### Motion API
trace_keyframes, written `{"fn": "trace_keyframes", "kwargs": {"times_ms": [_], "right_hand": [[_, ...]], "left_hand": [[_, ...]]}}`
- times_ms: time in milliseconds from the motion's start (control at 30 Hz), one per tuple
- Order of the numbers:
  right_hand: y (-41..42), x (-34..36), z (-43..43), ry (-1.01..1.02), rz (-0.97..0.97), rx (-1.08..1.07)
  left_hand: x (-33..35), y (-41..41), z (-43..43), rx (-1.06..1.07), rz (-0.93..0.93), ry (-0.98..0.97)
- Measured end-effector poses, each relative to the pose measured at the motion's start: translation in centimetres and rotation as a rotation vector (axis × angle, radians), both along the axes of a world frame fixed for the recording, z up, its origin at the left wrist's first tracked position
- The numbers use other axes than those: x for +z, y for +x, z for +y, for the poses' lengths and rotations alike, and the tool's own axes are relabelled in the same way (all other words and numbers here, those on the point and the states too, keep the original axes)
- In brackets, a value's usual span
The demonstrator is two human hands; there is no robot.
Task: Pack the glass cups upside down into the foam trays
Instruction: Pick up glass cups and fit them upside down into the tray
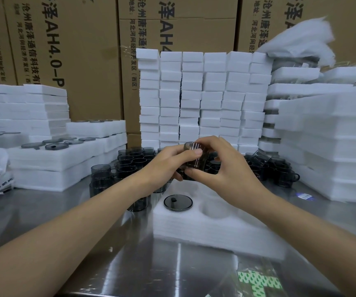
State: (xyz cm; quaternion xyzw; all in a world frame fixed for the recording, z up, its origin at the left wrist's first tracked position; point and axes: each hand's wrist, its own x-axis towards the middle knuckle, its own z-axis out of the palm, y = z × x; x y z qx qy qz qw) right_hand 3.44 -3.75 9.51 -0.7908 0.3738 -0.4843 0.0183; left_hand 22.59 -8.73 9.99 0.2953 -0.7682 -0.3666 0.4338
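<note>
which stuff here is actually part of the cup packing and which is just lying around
Part of the job: glass cup gripped by the left hand and right hand; foam tray in front; upturned cup seated in it; loose cups behind.

Just lying about: cardboard boxes; green-printed plastic bag; blue label.

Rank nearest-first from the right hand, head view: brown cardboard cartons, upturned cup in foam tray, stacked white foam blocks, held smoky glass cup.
1. Held smoky glass cup, in right hand.
2. Upturned cup, below-left in foam tray.
3. Stacked white foam blocks, behind.
4. Brown cardboard cartons, rearmost.
</note>
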Motion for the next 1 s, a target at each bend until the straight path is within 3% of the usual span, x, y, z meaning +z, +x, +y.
{"fn": "trace_keyframes", "kwargs": {"times_ms": [667, 867, 1000], "right_hand": [[0.0, -0.4, -0.5, 0.041, 0.032, 0.009], [-0.5, -0.7, -1.3, 0.168, 0.094, -0.068], [-0.9, -1.1, -2.1, 0.335, 0.234, -0.154]], "left_hand": [[0.0, 1.1, -1.8, 0.009, -0.032, -0.140], [-0.7, 2.1, -3.1, 0.120, -0.094, -0.204], [-1.0, 3.1, -3.7, 0.279, -0.115, -0.205]]}}
